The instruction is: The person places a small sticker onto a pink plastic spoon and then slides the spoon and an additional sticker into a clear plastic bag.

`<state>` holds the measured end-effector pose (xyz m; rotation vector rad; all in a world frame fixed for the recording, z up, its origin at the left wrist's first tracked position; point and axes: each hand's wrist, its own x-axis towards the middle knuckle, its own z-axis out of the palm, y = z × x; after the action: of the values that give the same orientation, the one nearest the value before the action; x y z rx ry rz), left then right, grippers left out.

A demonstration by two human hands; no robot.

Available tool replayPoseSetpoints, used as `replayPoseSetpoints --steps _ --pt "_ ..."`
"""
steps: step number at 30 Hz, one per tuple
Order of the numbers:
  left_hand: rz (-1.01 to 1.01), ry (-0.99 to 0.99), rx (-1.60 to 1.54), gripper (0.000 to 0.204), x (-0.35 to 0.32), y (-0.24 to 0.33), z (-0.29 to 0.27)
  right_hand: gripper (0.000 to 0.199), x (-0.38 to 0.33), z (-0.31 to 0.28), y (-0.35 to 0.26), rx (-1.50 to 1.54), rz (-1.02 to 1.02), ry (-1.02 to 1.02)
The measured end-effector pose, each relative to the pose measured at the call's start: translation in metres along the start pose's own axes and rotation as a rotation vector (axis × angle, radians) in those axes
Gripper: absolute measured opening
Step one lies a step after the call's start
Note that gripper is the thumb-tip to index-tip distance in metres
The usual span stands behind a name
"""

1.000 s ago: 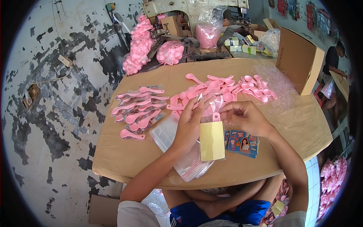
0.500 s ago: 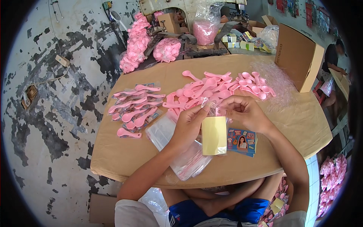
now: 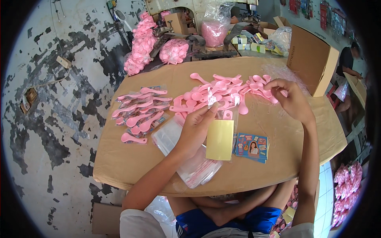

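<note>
My left hand [image 3: 197, 127] holds up a small clear plastic bag [image 3: 223, 131] with a yellow card and a pink spoon inside. My right hand [image 3: 291, 100] reaches into the loose pile of pink plastic spoons [image 3: 222, 92] at the table's middle, fingers curled around a spoon at the pile's right end. Under the left hand lies a stack of empty clear bags [image 3: 190, 158]. A small pile of printed blue cards [image 3: 251, 147] lies beside the held bag. Bagged pink spoons [image 3: 139, 111] are laid out at the left of the table.
The low round table [image 3: 131, 170] is covered in brown cardboard. An open cardboard box [image 3: 313, 59] stands at its right edge. Bags of pink spoons [image 3: 143, 43] and small boxes [image 3: 248, 39] are heaped behind. A person [image 3: 349, 67] sits at the far right.
My right hand has let go of the bag and moved up and right to the spoon pile. The left hand still holds the bag.
</note>
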<state>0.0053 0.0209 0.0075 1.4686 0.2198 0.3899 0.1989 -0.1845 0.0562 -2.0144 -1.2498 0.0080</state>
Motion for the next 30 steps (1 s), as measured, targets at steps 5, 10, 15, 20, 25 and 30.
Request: replayPoseSetpoints --steps 5,10,15,20,25,30 --pt "0.033 -0.052 -0.034 0.041 -0.002 0.002 0.002 0.022 -0.003 0.030 0.008 0.358 -0.013 -0.155" --pt "0.014 -0.067 -0.007 0.041 -0.002 -0.002 0.000 0.029 -0.007 0.064 -0.030 0.431 -0.070 -0.311" --pt "0.018 -0.076 -0.095 0.039 -0.001 -0.006 0.002 0.024 -0.009 0.081 -0.024 0.731 -0.045 -0.293" --pt "0.014 -0.125 -0.027 0.033 0.002 -0.002 -0.008 0.025 -0.008 0.079 -0.024 0.716 0.001 -0.207" --pt "0.030 -0.159 0.034 0.023 0.009 -0.005 -0.026 0.027 -0.009 0.082 -0.021 0.672 -0.075 -0.097" --pt "0.058 -0.279 0.130 0.019 0.003 0.005 -0.025 0.032 -0.009 0.076 -0.016 0.593 -0.185 -0.061"
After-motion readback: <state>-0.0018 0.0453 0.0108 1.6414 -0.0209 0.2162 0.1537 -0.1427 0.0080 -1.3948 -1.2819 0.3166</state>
